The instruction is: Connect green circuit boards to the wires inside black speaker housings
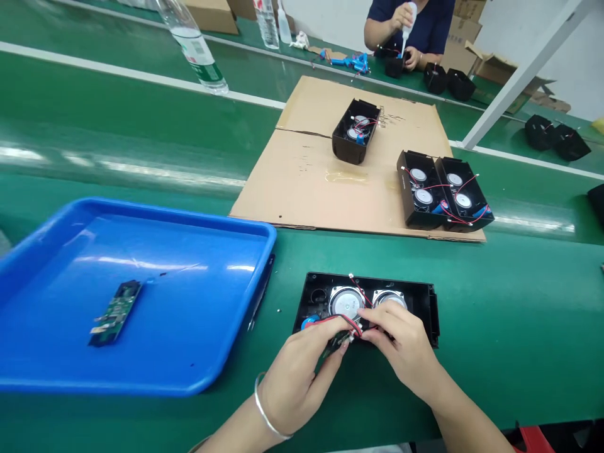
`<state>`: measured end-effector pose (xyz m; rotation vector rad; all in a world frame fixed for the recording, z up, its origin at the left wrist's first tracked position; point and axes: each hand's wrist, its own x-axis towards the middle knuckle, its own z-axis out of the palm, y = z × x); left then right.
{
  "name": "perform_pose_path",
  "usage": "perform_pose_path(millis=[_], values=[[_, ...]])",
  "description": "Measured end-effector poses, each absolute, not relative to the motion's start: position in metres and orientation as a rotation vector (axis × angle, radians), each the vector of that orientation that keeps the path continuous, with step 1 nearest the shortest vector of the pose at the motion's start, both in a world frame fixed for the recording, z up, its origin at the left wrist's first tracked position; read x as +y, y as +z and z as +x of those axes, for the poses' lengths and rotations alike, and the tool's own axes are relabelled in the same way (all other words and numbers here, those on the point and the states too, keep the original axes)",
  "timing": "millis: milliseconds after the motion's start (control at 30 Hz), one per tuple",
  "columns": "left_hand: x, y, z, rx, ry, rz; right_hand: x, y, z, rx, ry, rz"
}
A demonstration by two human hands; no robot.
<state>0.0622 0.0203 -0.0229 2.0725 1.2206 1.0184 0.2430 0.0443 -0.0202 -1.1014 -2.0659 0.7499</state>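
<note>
green belt: black speaker housing, two silver cones; both hands' fingers pinching red wires.

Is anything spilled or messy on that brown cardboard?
Yes. A shiny wet patch sits on the flat brown cardboard sheet, just in front of the lone black plastic speaker housing. It glistens like spilled glue or liquid. The sheet also has a long crease across it and small dark marks.
</note>
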Motion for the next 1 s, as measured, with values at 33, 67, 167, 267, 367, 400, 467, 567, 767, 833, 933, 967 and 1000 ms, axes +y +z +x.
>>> perform_pose_path(millis=[33,67,167,267,367,400,467,567,767,833,933,967,1000], values=[[0.02,-0.023,0.062,1.214,1.026,2.067,0.045,-0.02,0.243,-2.081,0.751,-1.086],[0.02,-0.024,0.063,1.208,1.035,2.059,0.046,-0.019,0.243,-2.092,0.747,-1.077],[0.019,-0.023,0.064,1.221,1.033,2.006,0.046,-0.018,0.242,-2.113,0.717,-1.072],[0.018,-0.021,0.064,1.229,1.043,1.961,0.045,-0.019,0.24,-2.138,0.675,-1.077],[0.017,-0.021,0.065,1.243,1.072,1.986,0.044,-0.018,0.239,-2.172,0.649,-1.103],[0.017,-0.02,0.065,1.257,1.089,1.99,0.045,-0.017,0.239,-2.187,0.663,-1.123],[0.016,-0.019,0.064,1.305,1.127,1.96,0.049,-0.011,0.239,-2.235,0.721,-1.17],[0.014,-0.018,0.062,1.395,1.179,1.882,0.06,-0.003,0.235,-2.305,0.687,-1.243],[0.012,-0.019,0.062,1.45,1.206,1.713,0.087,-0.007,0.218,-2.44,0.261,-1.371],[0.011,-0.019,0.065,1.448,1.193,1.629,0.089,-0.008,0.216,-2.449,0.276,-1.294],[0.01,-0.02,0.068,1.442,1.178,1.55,0.087,-0.007,0.22,-2.371,0.382,-1.203],[0.01,-0.02,0.069,1.44,1.176,1.54,0.086,-0.007,0.221,-2.353,0.416,-1.205],[0.01,-0.02,0.07,1.438,1.176,1.536,0.086,-0.007,0.222,-2.346,0.43,-1.228]])
